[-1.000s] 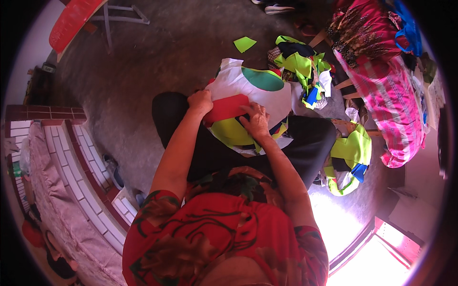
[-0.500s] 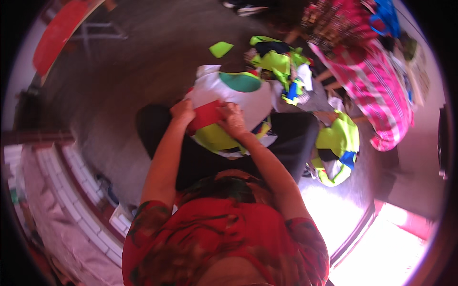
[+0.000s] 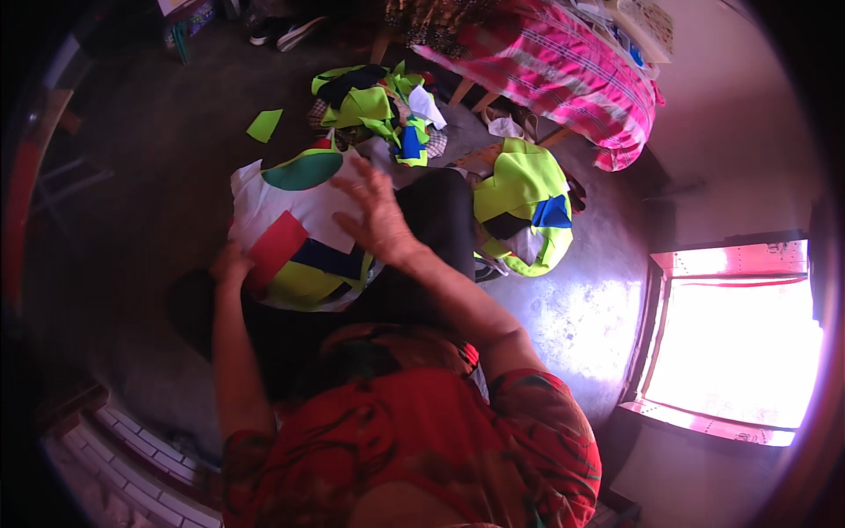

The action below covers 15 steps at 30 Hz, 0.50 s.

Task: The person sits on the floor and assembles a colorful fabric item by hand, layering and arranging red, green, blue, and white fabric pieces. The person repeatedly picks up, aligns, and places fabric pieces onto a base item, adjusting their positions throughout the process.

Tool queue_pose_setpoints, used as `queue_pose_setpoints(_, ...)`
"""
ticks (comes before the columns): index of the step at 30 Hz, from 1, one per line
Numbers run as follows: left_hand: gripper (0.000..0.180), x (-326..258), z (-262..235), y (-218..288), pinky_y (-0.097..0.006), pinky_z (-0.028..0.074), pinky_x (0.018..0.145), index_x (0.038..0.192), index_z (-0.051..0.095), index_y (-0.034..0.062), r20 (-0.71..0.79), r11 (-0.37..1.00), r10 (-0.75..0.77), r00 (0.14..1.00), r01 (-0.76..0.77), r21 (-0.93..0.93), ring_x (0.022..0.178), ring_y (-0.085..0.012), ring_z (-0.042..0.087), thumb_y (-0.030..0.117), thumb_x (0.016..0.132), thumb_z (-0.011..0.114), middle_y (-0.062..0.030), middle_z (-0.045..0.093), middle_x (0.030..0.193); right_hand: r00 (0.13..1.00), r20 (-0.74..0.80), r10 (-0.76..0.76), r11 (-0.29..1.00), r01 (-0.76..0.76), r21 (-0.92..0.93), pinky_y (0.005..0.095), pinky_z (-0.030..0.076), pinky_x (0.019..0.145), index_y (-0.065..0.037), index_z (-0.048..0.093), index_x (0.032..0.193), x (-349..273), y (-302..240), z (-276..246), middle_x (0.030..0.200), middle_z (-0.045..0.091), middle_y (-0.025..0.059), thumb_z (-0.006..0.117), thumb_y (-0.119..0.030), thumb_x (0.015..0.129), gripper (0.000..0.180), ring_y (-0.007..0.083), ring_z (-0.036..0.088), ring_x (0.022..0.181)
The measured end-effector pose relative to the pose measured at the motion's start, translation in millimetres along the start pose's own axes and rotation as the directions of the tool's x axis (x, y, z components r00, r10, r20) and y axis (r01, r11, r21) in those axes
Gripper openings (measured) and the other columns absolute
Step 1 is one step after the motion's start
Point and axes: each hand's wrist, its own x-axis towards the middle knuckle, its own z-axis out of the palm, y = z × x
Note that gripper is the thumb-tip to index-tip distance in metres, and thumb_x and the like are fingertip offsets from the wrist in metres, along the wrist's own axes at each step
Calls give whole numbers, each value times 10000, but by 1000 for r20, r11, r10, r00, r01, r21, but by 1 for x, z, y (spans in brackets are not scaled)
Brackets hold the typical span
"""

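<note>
Across my lap lies a white patchwork cloth point(image 3: 304, 207) with a green rounded piece at its far edge and red, navy and lime pieces nearer me. At its left edge my left hand point(image 3: 231, 264) is closed, its fingers curled on the cloth beside the red patch point(image 3: 277, 250). My right hand point(image 3: 380, 216) is open with fingers spread, over the cloth's right side. Whether its fingertips touch the cloth, I cannot tell.
A heap of lime, navy and white fabric scraps point(image 3: 365, 107) lies beyond my knees. Near it is a single lime scrap point(image 3: 264, 126). A lime bundle point(image 3: 528, 189) sits by my right knee. Pink checked cloth point(image 3: 563, 75) drapes furniture at the far right; a bright doorway point(image 3: 735, 343) stands right.
My right hand has come off the red patch and moved to the cloth's right side, its fingers now spread. My left hand stays at the left edge. The whole view has swung to the right.
</note>
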Motion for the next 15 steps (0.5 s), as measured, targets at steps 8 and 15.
queue_pose_setpoints(8,408,-13,-21,13,-424,487,887,1091,598,117,122,991,-130,984,128,29,1072,-297,597,242,729,739,-110,625,1136,987,-155,50,953,-94,-288,388,415,996,-92,614,1171,-24,61,-181,1234,576,142,701,-41,721,462,314,535,1159)
queue_pose_setpoints(15,369,-8,-9,2,-439,511,805,958,633,85,-9,999,-45,999,45,-12,988,-331,630,257,660,764,-146,660,1018,948,133,290,875,-206,-439,375,409,1007,-103,589,1220,-68,103,-214,1281,553,136,704,-69,690,544,306,520,1192)
